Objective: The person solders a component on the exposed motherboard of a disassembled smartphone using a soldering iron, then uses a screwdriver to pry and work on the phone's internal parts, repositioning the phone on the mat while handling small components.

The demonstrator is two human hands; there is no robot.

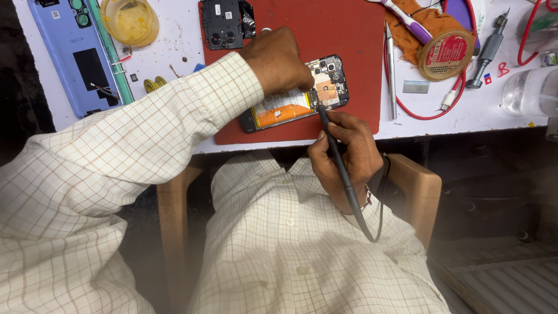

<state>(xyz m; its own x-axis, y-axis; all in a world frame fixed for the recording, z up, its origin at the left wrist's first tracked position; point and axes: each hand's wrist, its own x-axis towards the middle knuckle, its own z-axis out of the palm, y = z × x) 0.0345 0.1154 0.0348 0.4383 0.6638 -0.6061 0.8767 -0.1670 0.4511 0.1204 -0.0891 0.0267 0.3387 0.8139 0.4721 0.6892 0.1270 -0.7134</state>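
Observation:
An opened phone (302,99) with its back removed lies on a red mat (343,40), showing an orange battery area and a circuit board. My left hand (279,61) rests on the phone's upper edge and holds it down with its fingers. My right hand (346,154) grips a thin black pen-shaped tool (340,168) with a trailing cable. The tool's tip touches the phone near the board's lower edge.
A blue phone back cover (75,52) lies far left, beside a yellow dish (129,20). A black camera frame part (224,23) sits at the mat's top. At right are a tape roll (446,55), tweezers (390,70), a screwdriver (487,49), red cable and a clear bottle (532,93).

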